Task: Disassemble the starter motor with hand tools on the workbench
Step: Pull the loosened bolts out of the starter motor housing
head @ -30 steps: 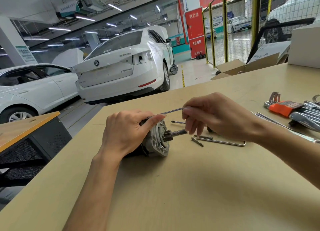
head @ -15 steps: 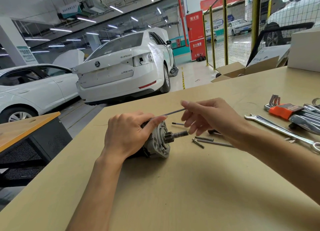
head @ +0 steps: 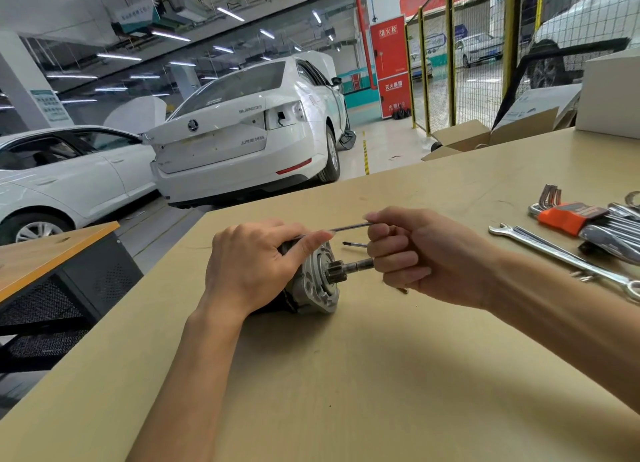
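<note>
Left hand (head: pixel 247 271) grips starter motor (head: pixel 317 281) on worktop (head: pixel 346 375); right hand (head: pixel 415 253) pinches long rod (head: pixel 349 226) w/ curled fingers.

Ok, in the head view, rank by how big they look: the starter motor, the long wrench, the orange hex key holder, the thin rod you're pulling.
1. Starter motor, though the left hand hides much of it.
2. Long wrench.
3. Orange hex key holder.
4. Thin rod, slimmest, partly hidden.
The wrench and holder lie farther away, so their order is unsure.

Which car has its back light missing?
The car seen from behind, in the middle. Its right tail light is an empty hole; the car on the left shows only its side.
</note>
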